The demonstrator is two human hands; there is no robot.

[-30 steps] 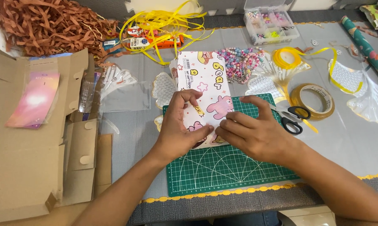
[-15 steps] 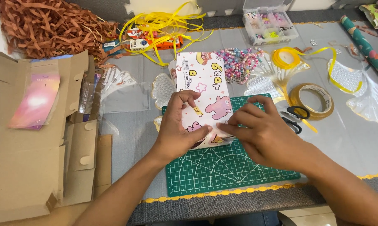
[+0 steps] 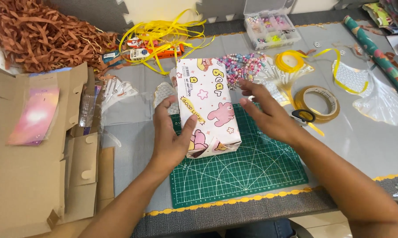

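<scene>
Two bare forearms, no sleeves showing anywhere along them. Left hand (image 3: 170, 136) and right hand (image 3: 269, 114) both uncovered: no gloves, no rings, no watch or bracelet at either wrist. Short, plain, unpainted fingernails. A strip of blue trouser fabric at bottom edge.

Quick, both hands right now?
Left hand: open, resting against the wrapped box, steadying it.
Right hand: open, holding nothing, beside the box.
</scene>
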